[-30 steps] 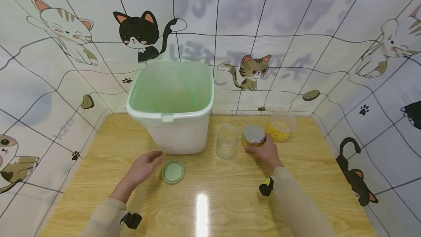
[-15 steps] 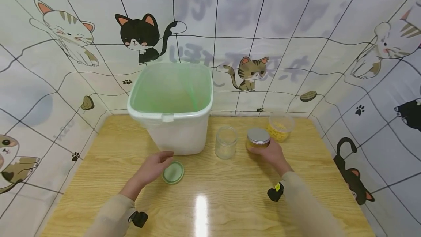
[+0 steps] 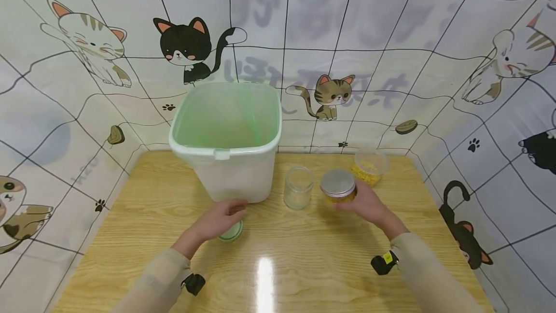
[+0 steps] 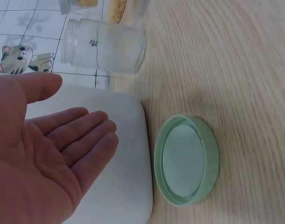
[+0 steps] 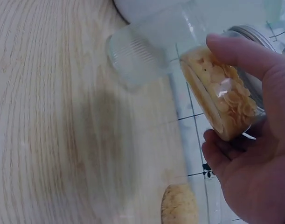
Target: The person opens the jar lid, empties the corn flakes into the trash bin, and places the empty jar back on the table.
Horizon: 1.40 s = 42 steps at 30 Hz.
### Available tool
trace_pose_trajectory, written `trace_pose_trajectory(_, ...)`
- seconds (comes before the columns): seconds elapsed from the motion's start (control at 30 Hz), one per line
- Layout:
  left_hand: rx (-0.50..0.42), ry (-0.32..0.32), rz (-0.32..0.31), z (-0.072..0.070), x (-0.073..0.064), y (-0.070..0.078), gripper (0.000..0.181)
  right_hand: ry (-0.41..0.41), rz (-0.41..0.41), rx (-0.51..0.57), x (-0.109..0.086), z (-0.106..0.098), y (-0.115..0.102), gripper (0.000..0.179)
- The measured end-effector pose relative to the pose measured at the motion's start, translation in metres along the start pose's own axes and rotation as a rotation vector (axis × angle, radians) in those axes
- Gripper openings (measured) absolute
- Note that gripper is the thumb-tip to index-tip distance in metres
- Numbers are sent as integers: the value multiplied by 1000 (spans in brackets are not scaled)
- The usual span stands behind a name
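My right hand (image 3: pixel 369 203) grips a small clear jar (image 3: pixel 338 185) with a silver screw lid. In the right wrist view, the jar (image 5: pixel 220 95) contains yellowish flakes and is lifted off the table, tilted in that view, with thumb and fingers around its sides. My left hand (image 3: pixel 219 219) holds nothing; its fingers are loosely extended, palm facing the left wrist camera. Below it, partly hidden in the head view, a pale green round lid (image 4: pixel 184 161) lies on the table, its hollow side up. Between the hands an uncovered clear glass jar (image 3: pixel 298 188) stands upright.
A large white bin (image 3: pixel 234 175) with a pale green inside stands at the back left, behind my left hand. At the back right is a clear tub (image 3: pixel 371 165) with yellow bits. Cat-printed sheeting (image 3: pixel 260 28) encloses the wooden table (image 3: pixel 312 264) behind and at the sides.
My right hand has raised the silver-lidded jar off the table and shifted it slightly. My left hand has moved right, from beside the green lid to over it.
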<state>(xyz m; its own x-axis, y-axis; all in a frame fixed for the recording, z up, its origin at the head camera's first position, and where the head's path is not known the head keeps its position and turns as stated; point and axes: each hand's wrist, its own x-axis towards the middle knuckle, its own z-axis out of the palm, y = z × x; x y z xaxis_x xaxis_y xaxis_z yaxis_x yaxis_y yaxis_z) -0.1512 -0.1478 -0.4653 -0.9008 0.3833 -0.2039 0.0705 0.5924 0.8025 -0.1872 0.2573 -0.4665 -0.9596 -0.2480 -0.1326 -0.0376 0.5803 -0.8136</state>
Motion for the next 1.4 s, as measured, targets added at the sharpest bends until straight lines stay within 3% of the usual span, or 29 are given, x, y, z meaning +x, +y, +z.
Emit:
trace_pose_trajectory(0.27,19,-55,96,3,7,10,50,-175,-101,-34,-9,5,-19,88)
trace_pose_trajectory(0.53,-19,-136,219,12,9,24,59,-288,-177,-2,-8,46,-30,80)
trace_pose_trajectory(0.77,-40,-170,228,26,10,40,81,-307,-245,2,-6,83,-39,84)
trace_pose_trajectory(0.9,-24,-169,269,35,12,43,89,-306,-280,-16,-2,97,-42,82)
trace_pose_trajectory(1.07,40,-154,301,41,15,43,94,-315,-302,-25,0,106,-45,82)
trace_pose_trajectory(1.23,69,-138,288,42,17,42,95,-329,-294,-29,-2,109,-50,90)
trace_pose_trajectory(1.4,110,-85,307,43,19,36,91,-283,-294,-26,-4,113,-51,91)
